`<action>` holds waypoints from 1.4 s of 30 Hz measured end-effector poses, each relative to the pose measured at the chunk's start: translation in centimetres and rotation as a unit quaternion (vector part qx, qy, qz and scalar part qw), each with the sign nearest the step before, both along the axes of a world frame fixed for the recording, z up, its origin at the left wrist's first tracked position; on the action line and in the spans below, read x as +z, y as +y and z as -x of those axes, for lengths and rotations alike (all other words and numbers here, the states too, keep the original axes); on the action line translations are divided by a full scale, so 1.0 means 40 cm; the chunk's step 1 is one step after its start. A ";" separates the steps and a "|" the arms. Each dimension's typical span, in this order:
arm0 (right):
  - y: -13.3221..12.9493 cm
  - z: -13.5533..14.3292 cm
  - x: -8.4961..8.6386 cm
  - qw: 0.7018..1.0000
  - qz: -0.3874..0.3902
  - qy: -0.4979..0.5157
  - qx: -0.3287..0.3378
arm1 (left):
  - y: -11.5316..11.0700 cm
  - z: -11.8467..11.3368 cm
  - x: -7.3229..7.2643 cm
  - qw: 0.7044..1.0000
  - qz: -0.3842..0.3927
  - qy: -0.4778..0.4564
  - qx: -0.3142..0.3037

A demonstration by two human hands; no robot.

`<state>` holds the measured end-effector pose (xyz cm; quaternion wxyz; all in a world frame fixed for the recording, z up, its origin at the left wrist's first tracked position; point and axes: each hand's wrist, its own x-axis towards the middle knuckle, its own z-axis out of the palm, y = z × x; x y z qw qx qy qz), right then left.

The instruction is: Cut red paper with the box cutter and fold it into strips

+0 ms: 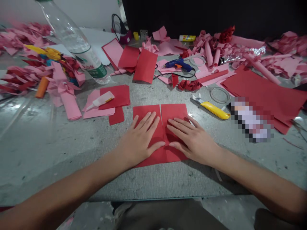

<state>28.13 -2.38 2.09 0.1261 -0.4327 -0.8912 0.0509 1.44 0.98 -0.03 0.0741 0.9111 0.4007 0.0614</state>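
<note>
A sheet of red paper (pixel 165 155) lies flat on the table before me, with a slit running from its far edge towards the middle. My left hand (pixel 141 137) rests flat on the left half, fingers spread. On the right half lies my right hand (pixel 189 137), palm down, its fingers stretched out. The two thumbs point at each other near the centre crease. Neither hand grips anything. Right of the paper is a yellow utility knife (pixel 214 109) with its blade end pointing away. Smaller red paper pieces (pixel 122 95) and a white glue tube (pixel 100 100) lie to the left.
A plastic bottle (pixel 81 48) stands at back left. Behind the sheet are a blue glue gun (pixel 178 64), red cards (pixel 145 65) and a tape ring (pixel 219 95). Large red sheets (pixel 263 92) and a blurred-out object (pixel 251 119) lie right. Pink paper scraps (pixel 208 48) crowd the back.
</note>
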 end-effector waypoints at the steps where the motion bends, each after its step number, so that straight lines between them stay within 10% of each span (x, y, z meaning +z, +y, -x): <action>1: -0.002 -0.001 0.002 1.000 -0.007 0.005 0.001 | -0.001 0.001 0.009 1.000 -0.002 0.000 0.002; 9: 0.001 -0.014 -0.006 0.999 -0.036 0.036 0.018 | 0.157 -0.021 0.130 0.994 -0.077 -0.083 0.003; 15: 0.014 -0.026 -0.004 0.998 -0.021 0.051 0.007 | 0.355 -0.082 0.069 0.993 -0.004 -0.116 -0.033; 20: 0.018 -0.035 0.000 0.998 -0.030 0.057 0.000 | 0.357 -0.087 0.034 0.992 -0.020 -0.124 -0.032; 42: 0.021 -0.033 -0.005 0.999 -0.013 0.048 0.012 | 0.365 -0.105 0.078 0.998 -0.044 -0.006 -0.053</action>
